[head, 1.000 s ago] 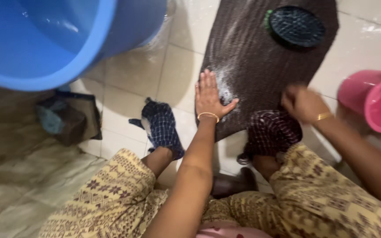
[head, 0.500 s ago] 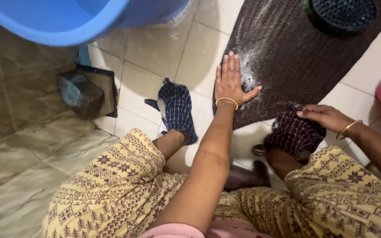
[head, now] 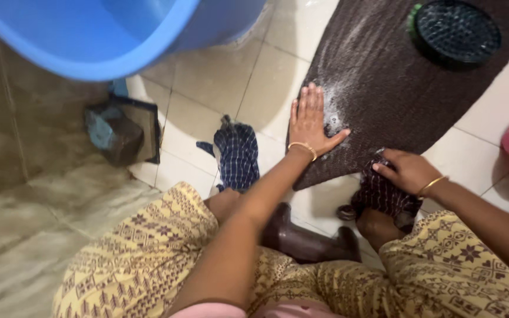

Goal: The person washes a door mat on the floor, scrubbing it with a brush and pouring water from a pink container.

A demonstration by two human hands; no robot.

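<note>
1. Brown mat (head: 396,88) lies flat on the tiled floor (head: 207,76); long axis runs from lower left to upper right, near end by the feet.
2. Left hand (head: 310,121): open flat, fingers spread, palm pressed on the mat's soapy left edge, fingertips pointing up-frame.
3. Right hand (head: 405,171): fingers curled, at the mat's near edge over a checked slipper (head: 384,194); whether it grips anything I cannot tell.
4. Round dark scrub brush (head: 456,32) sits on the mat's far end.
5. Blue tub (head: 89,35) upper left.

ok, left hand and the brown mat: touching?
Touching. The head view shows the left hand pressed flat, palm down and fingers spread, on the soapy edge of the brown mat, with no gap visible under it.
</note>
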